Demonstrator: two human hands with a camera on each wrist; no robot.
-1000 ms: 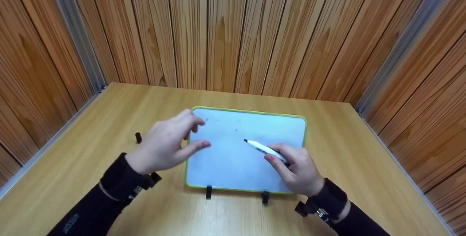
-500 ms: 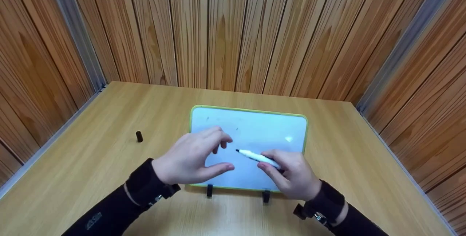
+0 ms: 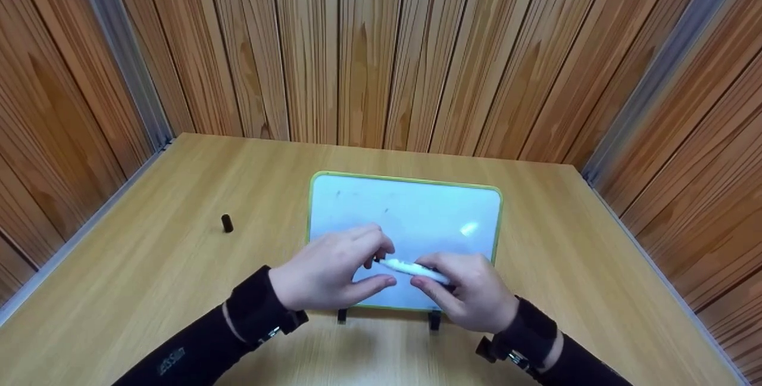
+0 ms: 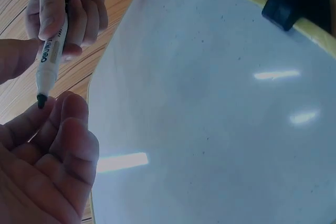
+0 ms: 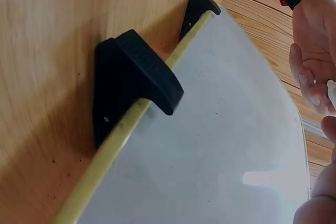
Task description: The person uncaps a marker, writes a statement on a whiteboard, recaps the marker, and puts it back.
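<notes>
The right hand (image 3: 476, 290) hides the rear of the white marker (image 3: 409, 267).

Both sleeves (image 3: 196, 343) are black (left one lettered) — wrist straps (image 3: 253, 302), too.

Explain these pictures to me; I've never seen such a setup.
There's no machine: a person works bare-handed. One view looks down from a camera on the head; the other two look from the left and right wrists. The right hand holds a white marker, its dark tip bare and close to the left hand; I can't tell whether they touch. On the table are a whiteboard in black supports and a small dark cylinder, perhaps the cap.
</notes>
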